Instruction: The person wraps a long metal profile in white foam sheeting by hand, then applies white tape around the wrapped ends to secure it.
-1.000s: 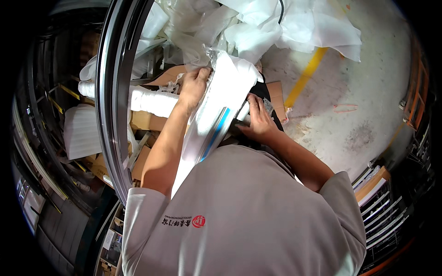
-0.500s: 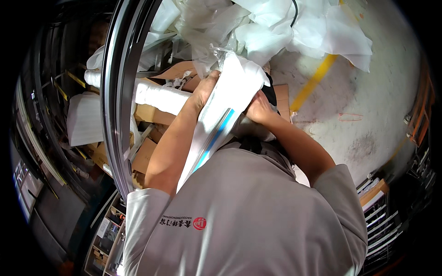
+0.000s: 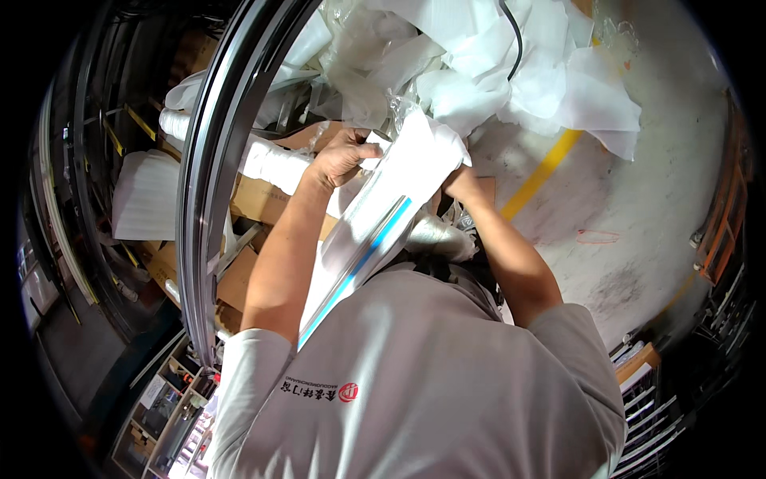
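A long profile (image 3: 369, 257) with a blue stripe runs up from beside my chest, its far end wrapped in a white foam sheet (image 3: 423, 148). My left hand (image 3: 343, 158) is closed at the sheet's left edge, thumb and fingers pinching a flap of it. On the other side my right hand (image 3: 463, 185) grips the right edge of the sheet, with its fingertips hidden behind the fold. Clear plastic film sticks out at the wrapped tip. Below my right hand lies a roll of clear wrapping film (image 3: 440, 239).
Dark metal profiles (image 3: 219, 152) rise close on my left. Behind them are a white wrapped bundle (image 3: 271, 162) and cardboard (image 3: 259, 199). Crumpled white foam sheets (image 3: 511, 72) heap up ahead. A yellow line (image 3: 542, 172) crosses the floor. A compartmented parts rack (image 3: 163, 407) stands lower left.
My left hand has lifted slightly off the profile's side and now pinches the sheet's edge. My right hand has moved a little toward the near side. The view has shifted slightly.
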